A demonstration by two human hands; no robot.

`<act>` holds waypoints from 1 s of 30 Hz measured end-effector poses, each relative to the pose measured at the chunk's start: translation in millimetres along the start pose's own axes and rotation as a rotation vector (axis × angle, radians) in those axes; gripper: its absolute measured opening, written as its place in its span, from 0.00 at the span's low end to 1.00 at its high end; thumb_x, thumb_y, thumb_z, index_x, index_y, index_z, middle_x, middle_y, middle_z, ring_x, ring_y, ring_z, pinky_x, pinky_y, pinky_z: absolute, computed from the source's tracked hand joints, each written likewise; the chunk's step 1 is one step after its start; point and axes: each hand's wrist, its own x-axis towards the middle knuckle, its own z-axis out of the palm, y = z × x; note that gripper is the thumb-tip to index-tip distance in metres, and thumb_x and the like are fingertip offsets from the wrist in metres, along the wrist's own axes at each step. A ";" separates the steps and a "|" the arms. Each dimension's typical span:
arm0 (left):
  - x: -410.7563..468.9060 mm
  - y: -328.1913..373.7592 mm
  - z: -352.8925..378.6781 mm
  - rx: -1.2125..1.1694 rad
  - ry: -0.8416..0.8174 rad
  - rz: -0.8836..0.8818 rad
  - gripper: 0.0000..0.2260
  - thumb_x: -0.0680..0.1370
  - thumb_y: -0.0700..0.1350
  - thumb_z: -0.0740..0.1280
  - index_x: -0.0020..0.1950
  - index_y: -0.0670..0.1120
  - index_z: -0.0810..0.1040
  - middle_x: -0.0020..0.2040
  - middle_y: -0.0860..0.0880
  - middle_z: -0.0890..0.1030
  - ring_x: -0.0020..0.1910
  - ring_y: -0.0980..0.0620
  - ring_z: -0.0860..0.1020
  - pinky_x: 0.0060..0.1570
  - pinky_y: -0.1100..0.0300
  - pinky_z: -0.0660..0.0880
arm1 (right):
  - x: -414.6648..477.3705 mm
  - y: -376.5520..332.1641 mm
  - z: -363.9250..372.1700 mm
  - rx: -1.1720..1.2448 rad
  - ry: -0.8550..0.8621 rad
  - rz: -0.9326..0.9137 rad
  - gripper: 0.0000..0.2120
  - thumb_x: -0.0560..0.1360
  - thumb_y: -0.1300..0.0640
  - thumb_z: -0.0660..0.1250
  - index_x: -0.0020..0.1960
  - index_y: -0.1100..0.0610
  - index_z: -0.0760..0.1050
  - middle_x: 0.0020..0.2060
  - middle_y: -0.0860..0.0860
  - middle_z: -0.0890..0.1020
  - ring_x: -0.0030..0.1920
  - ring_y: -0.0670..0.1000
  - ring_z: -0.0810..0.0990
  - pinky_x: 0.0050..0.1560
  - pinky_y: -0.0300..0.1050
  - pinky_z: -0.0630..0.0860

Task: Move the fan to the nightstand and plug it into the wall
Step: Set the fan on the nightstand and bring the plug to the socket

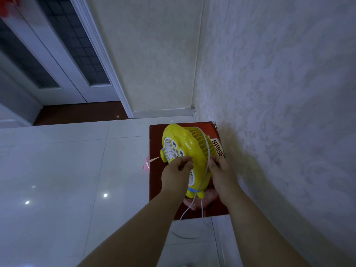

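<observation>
Right of centre in the frame, the left hand (176, 168) pinched the one white cord (206, 151), while the right hand (221, 170) gripped the single yellow fan (185, 149), which sat on one red box (156, 182) beside the wall (279, 93).

Room dim. Glossy white floor tiles (67, 180) reflect light spots. Pale patterned wallpaper (279, 83) covers both corner walls. White-framed door (57, 60) with dark gridded glass panels stands left; white skirting (163, 113) below.
</observation>
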 end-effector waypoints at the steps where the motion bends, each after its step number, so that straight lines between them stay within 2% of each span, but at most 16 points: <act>1: -1.9 -0.7 0.2 -0.013 -0.028 -0.008 0.06 0.75 0.43 0.66 0.47 0.52 0.79 0.44 0.50 0.83 0.44 0.55 0.79 0.47 0.62 0.75 | -1.6 -2.1 -0.7 0.017 -0.011 -0.016 0.05 0.76 0.56 0.60 0.47 0.53 0.75 0.51 0.57 0.79 0.51 0.56 0.78 0.53 0.53 0.76; 3: -5.4 -1.8 1.7 -0.023 -0.101 -0.023 0.06 0.75 0.43 0.66 0.50 0.49 0.81 0.46 0.48 0.84 0.45 0.55 0.79 0.50 0.61 0.75 | -5.1 -6.2 -1.2 0.064 -0.033 -0.048 0.05 0.76 0.56 0.61 0.46 0.48 0.75 0.51 0.57 0.79 0.52 0.56 0.79 0.55 0.54 0.76; 6: -11.4 -5.4 6.1 -0.016 -0.196 -0.035 0.10 0.74 0.42 0.68 0.54 0.46 0.81 0.50 0.46 0.84 0.50 0.54 0.80 0.56 0.59 0.75 | -8.9 -12.1 -1.7 0.150 -0.093 -0.063 0.12 0.77 0.57 0.61 0.59 0.50 0.74 0.52 0.52 0.79 0.53 0.50 0.78 0.55 0.47 0.75; 8: -16.1 -7.8 9.5 -0.023 -0.233 -0.019 0.08 0.73 0.41 0.69 0.50 0.48 0.83 0.46 0.47 0.85 0.48 0.53 0.81 0.55 0.59 0.76 | -9.8 -16.6 -2.3 0.200 -0.120 -0.063 0.15 0.77 0.58 0.60 0.62 0.50 0.73 0.48 0.49 0.78 0.52 0.47 0.77 0.52 0.44 0.73; 12: -20.8 -8.9 8.3 -0.037 -0.255 -0.015 0.09 0.72 0.38 0.70 0.39 0.53 0.83 0.36 0.51 0.83 0.40 0.54 0.80 0.50 0.58 0.78 | -10.5 -26.0 -2.8 0.352 -0.171 -0.003 0.10 0.76 0.60 0.60 0.50 0.50 0.78 0.38 0.46 0.79 0.43 0.46 0.76 0.43 0.42 0.70; 14: -21.6 -12.4 2.1 -0.008 -0.260 -0.009 0.09 0.71 0.37 0.70 0.40 0.51 0.84 0.31 0.56 0.83 0.36 0.59 0.80 0.46 0.64 0.78 | -9.4 -33.0 -2.4 0.482 -0.215 0.001 0.10 0.77 0.59 0.58 0.47 0.52 0.78 0.35 0.45 0.81 0.40 0.46 0.78 0.42 0.43 0.72; 16: -23.5 -19.8 -6.4 0.018 -0.249 -0.011 0.06 0.70 0.36 0.71 0.43 0.45 0.84 0.26 0.59 0.82 0.31 0.64 0.79 0.38 0.72 0.75 | -6.5 -43.7 -2.5 0.664 -0.271 0.008 0.10 0.78 0.58 0.56 0.48 0.55 0.76 0.33 0.45 0.84 0.37 0.45 0.81 0.39 0.40 0.76; 18: -25.0 -31.5 -17.8 0.063 -0.217 -0.029 0.06 0.70 0.36 0.72 0.46 0.41 0.84 0.26 0.59 0.81 0.30 0.66 0.79 0.35 0.75 0.73 | -2.7 -57.8 -2.1 0.771 -0.306 0.022 0.09 0.78 0.59 0.56 0.51 0.57 0.75 0.35 0.48 0.85 0.35 0.46 0.83 0.35 0.38 0.78; 19: -25.5 -39.1 -24.3 0.095 -0.196 -0.042 0.07 0.69 0.37 0.72 0.46 0.41 0.84 0.29 0.58 0.83 0.32 0.64 0.80 0.37 0.74 0.74 | -1.2 -65.0 -1.7 0.787 -0.326 0.024 0.09 0.78 0.59 0.56 0.51 0.58 0.74 0.36 0.49 0.86 0.36 0.46 0.83 0.35 0.38 0.79; 21: -26.0 -55.1 -37.0 0.135 -0.144 -0.089 0.08 0.68 0.39 0.74 0.46 0.43 0.85 0.37 0.48 0.86 0.42 0.55 0.83 0.50 0.63 0.78 | 1.7 -78.7 0.3 0.781 -0.361 0.019 0.09 0.79 0.59 0.55 0.50 0.59 0.73 0.37 0.49 0.86 0.38 0.47 0.84 0.39 0.40 0.80; 23: -28.3 -65.7 -48.5 0.114 -0.096 -0.163 0.07 0.68 0.39 0.74 0.45 0.44 0.84 0.39 0.44 0.86 0.44 0.48 0.84 0.55 0.54 0.78 | 3.3 -91.3 3.2 0.767 -0.374 0.013 0.08 0.79 0.60 0.54 0.49 0.59 0.72 0.39 0.51 0.86 0.40 0.49 0.84 0.47 0.43 0.78; 24: -29.1 -69.9 -53.8 0.084 -0.073 -0.195 0.07 0.68 0.37 0.74 0.45 0.42 0.84 0.36 0.45 0.86 0.41 0.48 0.84 0.53 0.55 0.79 | 3.8 -97.0 5.2 0.764 -0.371 0.006 0.08 0.79 0.60 0.53 0.49 0.59 0.71 0.41 0.52 0.85 0.41 0.50 0.84 0.49 0.44 0.77; 27: -30.7 -78.4 -68.5 -0.101 0.008 -0.289 0.06 0.70 0.33 0.71 0.46 0.38 0.82 0.27 0.50 0.83 0.30 0.55 0.82 0.40 0.63 0.80 | 1.5 -110.3 12.5 0.770 -0.359 -0.012 0.08 0.80 0.61 0.52 0.50 0.60 0.69 0.47 0.56 0.81 0.46 0.53 0.82 0.54 0.47 0.76; 30: -28.9 -83.4 -81.9 -0.180 0.113 -0.319 0.06 0.71 0.33 0.69 0.47 0.37 0.81 0.26 0.50 0.83 0.28 0.54 0.81 0.37 0.64 0.79 | -4.0 -116.8 18.8 0.836 -0.375 -0.026 0.07 0.80 0.61 0.51 0.51 0.58 0.67 0.48 0.57 0.80 0.49 0.55 0.80 0.58 0.49 0.74</act>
